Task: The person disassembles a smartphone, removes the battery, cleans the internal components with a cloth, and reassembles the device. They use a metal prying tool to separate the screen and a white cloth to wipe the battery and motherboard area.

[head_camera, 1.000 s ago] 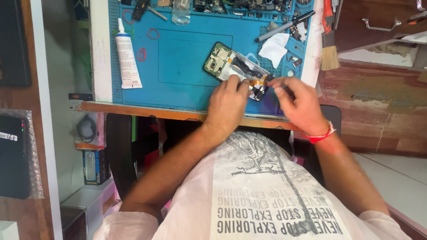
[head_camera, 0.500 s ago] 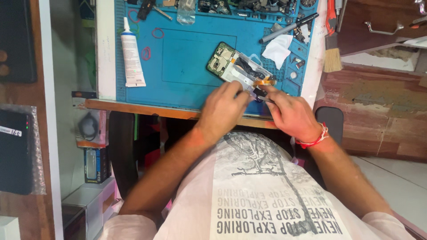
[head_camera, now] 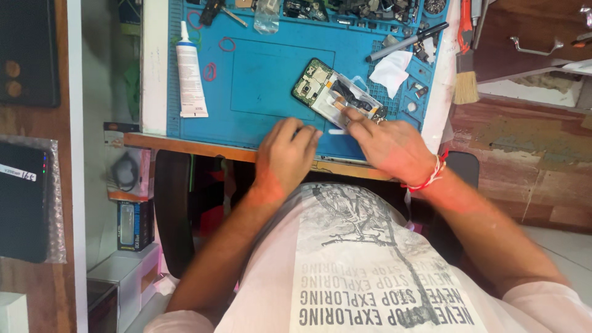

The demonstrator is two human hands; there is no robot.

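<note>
An opened phone point(head_camera: 324, 89) with its green board and metal shields bare lies tilted on a blue work mat point(head_camera: 265, 74). My right hand point(head_camera: 388, 148), with a red and white thread at the wrist, has its fingertips pinched on the phone's near end. My left hand point(head_camera: 287, 157) lies flat on the mat's front edge, just left of the phone, fingers loosely apart and holding nothing. A small white strip point(head_camera: 337, 131) lies on the mat between the two hands.
A white glue tube point(head_camera: 191, 71) and red rubber bands point(head_camera: 209, 71) lie at the mat's left. A crumpled white tissue point(head_camera: 391, 71), a black pen-like tool point(head_camera: 407, 41) and several small parts sit at the right. A brush point(head_camera: 465, 77) lies past the mat's right edge.
My left hand has let go of the phone and drawn back left to the mat's front edge. My right hand stays at the phone's near end.
</note>
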